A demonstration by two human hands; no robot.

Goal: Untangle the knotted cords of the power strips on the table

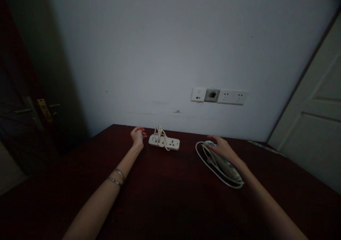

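Note:
My left hand (137, 135) rests on the table, just left of a white power strip (174, 144). Its fingers are loosely curled and slightly apart, with nothing visible in them. A pale cord (160, 130) lies looped in a bundle over the left half of that strip. On the right, my right hand (220, 147) is closed around the far end of a long pale corded object (230, 170) with greenish patches. A white cable (217, 176) runs in loops along it. My hand and forearm cover part of this object, so its exact kind is unclear.
Under everything is a dark red table (160, 201) set against a pale wall (149, 55). Wall sockets (230, 97) are mounted above its back edge. A flat strip (266, 148) lies at the back right. Doors stand on both sides.

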